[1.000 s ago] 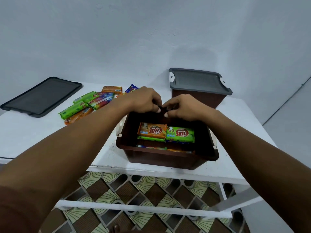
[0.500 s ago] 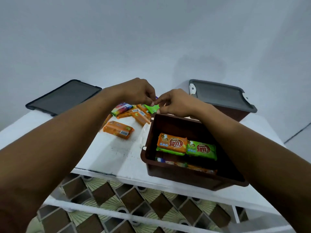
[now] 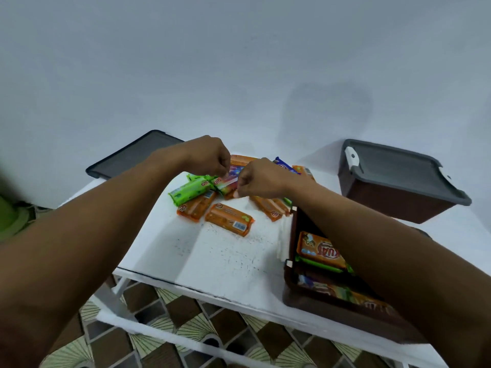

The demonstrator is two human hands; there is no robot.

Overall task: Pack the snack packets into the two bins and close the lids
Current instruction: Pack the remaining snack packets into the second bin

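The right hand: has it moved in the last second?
Yes. The right hand went leftward from the far rim of the open brown bin and now pinches a multicoloured packet in the loose pile beside that bin.

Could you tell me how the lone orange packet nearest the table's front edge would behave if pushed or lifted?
The orange packet lies flat, so it would probably slide, not roll, on the white table. Its glossy wrapper may be slippery. Being small and thin, it is likely light.
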